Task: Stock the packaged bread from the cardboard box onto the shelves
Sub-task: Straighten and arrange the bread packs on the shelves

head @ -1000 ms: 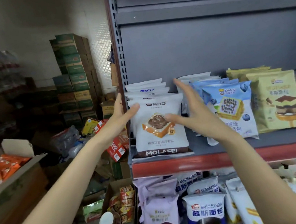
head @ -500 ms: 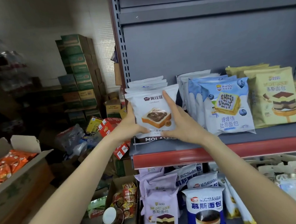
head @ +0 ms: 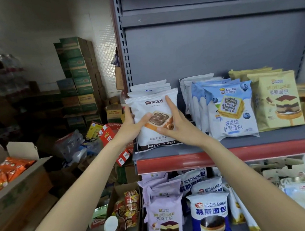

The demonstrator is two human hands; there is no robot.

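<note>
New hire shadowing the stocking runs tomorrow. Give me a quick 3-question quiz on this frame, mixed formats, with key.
1. True or false: both hands are on the front white Molafei pack on the upper shelf.
2. Multiple choice: which pack stands directly to the right of the white row? A) purple mousse pack B) blue XianDu toast pack C) yellow mousse pack
3. Fill in: the open cardboard box at far left holds ____-coloured packets.

Key
1. True: the left hand grips its left edge and the right hand lies against its front.
2. B
3. Orange
</note>
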